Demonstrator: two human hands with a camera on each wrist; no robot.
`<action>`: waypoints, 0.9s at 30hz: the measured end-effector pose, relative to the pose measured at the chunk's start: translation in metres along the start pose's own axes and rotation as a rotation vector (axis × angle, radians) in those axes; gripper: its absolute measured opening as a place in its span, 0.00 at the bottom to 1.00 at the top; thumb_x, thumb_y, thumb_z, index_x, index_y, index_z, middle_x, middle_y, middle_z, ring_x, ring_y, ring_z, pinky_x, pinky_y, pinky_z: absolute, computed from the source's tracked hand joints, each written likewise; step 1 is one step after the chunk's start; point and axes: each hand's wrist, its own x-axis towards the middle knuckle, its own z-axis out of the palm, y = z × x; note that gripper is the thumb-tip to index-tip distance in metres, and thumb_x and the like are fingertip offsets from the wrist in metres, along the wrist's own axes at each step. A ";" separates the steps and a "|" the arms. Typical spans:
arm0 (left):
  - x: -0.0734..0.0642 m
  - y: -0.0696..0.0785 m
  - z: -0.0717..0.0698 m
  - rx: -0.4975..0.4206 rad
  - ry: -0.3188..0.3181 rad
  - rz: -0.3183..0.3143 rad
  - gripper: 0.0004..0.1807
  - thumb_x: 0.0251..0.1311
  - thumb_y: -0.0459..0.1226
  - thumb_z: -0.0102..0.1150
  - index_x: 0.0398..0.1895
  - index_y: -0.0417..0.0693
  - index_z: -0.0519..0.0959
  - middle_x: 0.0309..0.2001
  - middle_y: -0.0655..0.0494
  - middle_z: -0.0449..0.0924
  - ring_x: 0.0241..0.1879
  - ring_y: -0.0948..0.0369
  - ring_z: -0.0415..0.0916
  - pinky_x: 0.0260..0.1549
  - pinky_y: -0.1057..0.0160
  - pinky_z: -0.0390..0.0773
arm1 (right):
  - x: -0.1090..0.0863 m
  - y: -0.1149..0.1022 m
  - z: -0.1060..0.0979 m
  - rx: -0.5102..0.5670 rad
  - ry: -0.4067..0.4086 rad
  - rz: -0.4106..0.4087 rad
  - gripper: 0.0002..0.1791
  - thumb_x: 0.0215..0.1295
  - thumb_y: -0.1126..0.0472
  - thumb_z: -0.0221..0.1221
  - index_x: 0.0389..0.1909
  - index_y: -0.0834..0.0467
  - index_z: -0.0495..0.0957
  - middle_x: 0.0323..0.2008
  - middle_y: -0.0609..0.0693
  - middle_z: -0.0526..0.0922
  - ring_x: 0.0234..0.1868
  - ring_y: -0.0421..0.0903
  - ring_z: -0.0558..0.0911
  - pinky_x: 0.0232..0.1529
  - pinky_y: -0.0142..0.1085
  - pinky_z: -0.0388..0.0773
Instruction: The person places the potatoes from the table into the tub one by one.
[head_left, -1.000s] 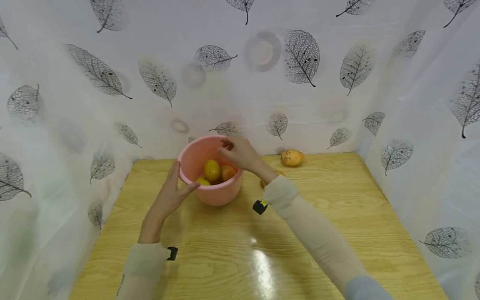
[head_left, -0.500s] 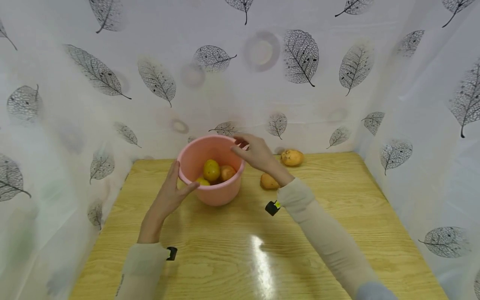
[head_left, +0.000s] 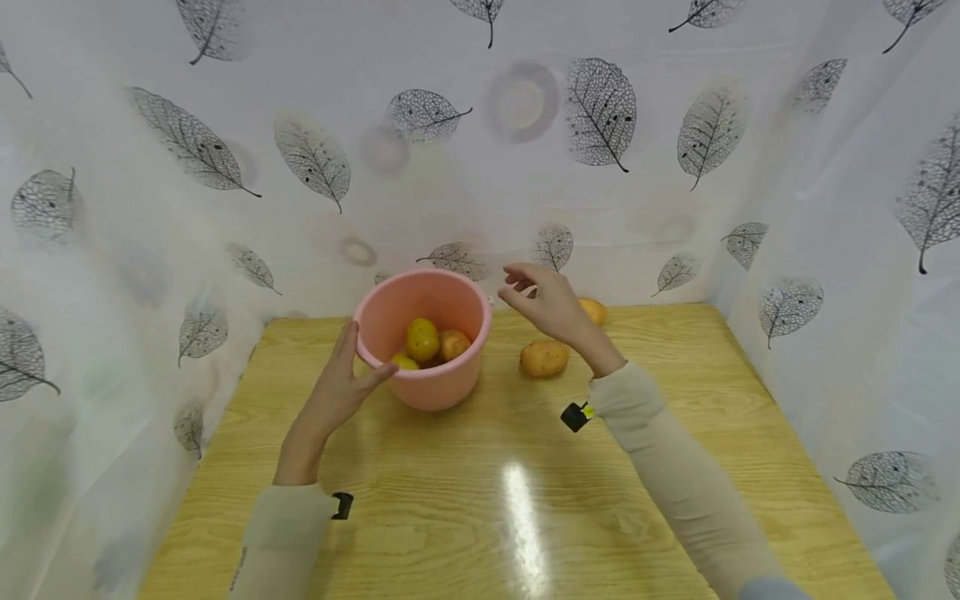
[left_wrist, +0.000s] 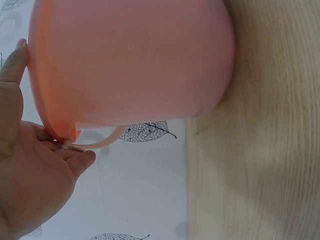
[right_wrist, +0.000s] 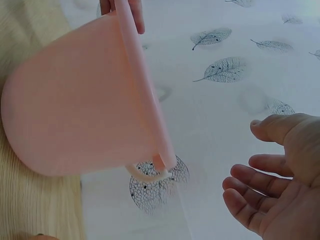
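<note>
A pink plastic bucket (head_left: 438,390) stands toward the back left of the table in the head view. My left hand (head_left: 335,390) holds its left rim, thumb along the near edge; the left wrist view shows fingers curled by the handle (left_wrist: 107,139). Inside lie a yellow-green round fruit (head_left: 422,339), a second yellow one (head_left: 406,362) partly behind the rim, and a brownish potato (head_left: 454,344). Right of the bucket, my right hand (head_left: 551,302) hovers with loosely bent fingers and nothing in them. Below it lies a potato (head_left: 544,358); another potato (head_left: 593,312) is partly hidden behind the hand.
The wood-grain table (head_left: 450,508) ends at the back against a white leaf-print curtain (head_left: 465,192), which also hangs along both sides. A small black camera (head_left: 576,416) is strapped at the right wrist, another camera (head_left: 342,505) at the left.
My right hand has drawn back from over the bucket's opening to its right side, fingers staying loose. The nearer potato has come into view. The left hand and bucket have stayed put.
</note>
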 end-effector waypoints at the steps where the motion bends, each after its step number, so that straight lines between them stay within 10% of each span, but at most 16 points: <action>1: 0.000 0.000 0.000 0.001 0.000 -0.001 0.61 0.68 0.59 0.62 0.84 0.47 0.30 0.84 0.48 0.28 0.81 0.43 0.34 0.74 0.33 0.45 | -0.002 0.001 -0.002 -0.003 0.003 0.002 0.26 0.75 0.58 0.61 0.67 0.67 0.75 0.54 0.64 0.83 0.52 0.55 0.83 0.52 0.48 0.82; 27: 0.000 0.001 0.000 -0.007 -0.007 0.007 0.60 0.69 0.55 0.63 0.84 0.46 0.30 0.84 0.46 0.27 0.81 0.43 0.33 0.74 0.33 0.43 | -0.034 0.034 -0.046 -0.047 0.070 0.050 0.26 0.75 0.60 0.61 0.68 0.69 0.74 0.54 0.64 0.82 0.52 0.57 0.81 0.52 0.51 0.80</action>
